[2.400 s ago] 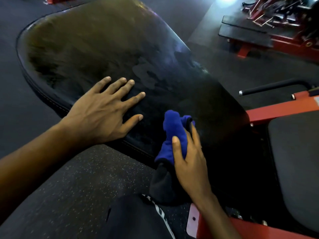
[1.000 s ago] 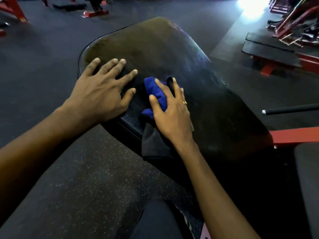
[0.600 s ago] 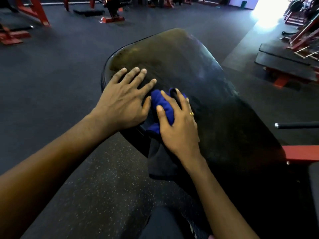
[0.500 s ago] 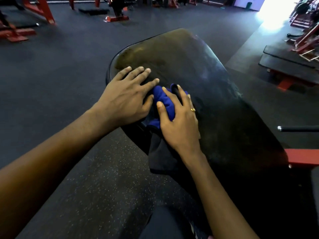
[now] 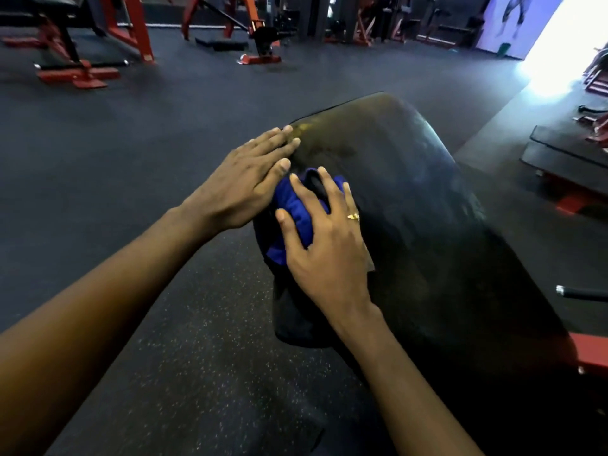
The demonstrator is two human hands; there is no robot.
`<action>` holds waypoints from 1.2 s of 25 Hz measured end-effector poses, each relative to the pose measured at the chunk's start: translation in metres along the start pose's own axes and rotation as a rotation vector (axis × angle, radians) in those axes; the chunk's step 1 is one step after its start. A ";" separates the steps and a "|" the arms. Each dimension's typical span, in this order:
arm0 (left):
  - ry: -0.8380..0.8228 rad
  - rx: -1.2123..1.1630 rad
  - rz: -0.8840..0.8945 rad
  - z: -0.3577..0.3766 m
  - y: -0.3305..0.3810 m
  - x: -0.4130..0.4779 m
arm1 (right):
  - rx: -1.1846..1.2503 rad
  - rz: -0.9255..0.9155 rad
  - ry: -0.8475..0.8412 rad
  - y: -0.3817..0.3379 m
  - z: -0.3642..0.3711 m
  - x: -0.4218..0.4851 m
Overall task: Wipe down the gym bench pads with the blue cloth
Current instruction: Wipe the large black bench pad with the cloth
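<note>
Right hand [image 5: 325, 248] grips the bunched blue cloth [image 5: 294, 210], pressing it onto the bench pad [image 5: 414, 205]; cloth sits under its fingers. Left hand [image 5: 250, 181] lies just beside, flat and released on the pad's edge.

Royal blue cloth [image 5: 296, 209]; black bench pad [image 5: 427, 225]; dark grey, pale-speckled floor [image 5: 197, 324]; red machine frames [image 5: 138, 28]; gold ring [image 5: 353, 217]

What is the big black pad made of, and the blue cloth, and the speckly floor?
The bench pad looks like vinyl or leather-like upholstery: dark, smooth, with a dull sheen. The blue cloth seems soft fabric, since it bunches in folds. The floor looks like matte rubber with pale flecks.
</note>
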State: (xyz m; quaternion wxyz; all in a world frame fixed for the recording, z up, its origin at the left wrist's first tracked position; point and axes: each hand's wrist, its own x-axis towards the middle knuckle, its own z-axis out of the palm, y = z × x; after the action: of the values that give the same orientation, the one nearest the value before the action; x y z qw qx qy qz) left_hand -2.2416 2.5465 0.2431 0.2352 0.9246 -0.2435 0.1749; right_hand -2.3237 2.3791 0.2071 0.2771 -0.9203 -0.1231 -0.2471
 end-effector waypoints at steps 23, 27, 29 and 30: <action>-0.060 0.347 0.346 0.023 0.048 -0.037 | 0.206 0.169 0.146 0.097 -0.015 -0.009; -0.095 0.386 0.477 0.057 0.066 -0.071 | 0.172 0.219 0.084 0.094 -0.007 0.114; -0.062 0.419 0.526 0.063 0.060 -0.074 | 0.168 0.024 0.007 0.064 -0.003 0.150; -0.046 0.427 0.547 0.064 0.056 -0.074 | 0.179 -0.113 -0.064 0.046 -0.001 0.157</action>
State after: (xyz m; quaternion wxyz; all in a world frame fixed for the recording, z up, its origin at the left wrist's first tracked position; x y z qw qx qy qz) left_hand -2.3187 2.4967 0.1774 -0.0247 0.8572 -0.4454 0.2573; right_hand -2.1743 2.3546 0.2690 0.3398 -0.8908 -0.2054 -0.2210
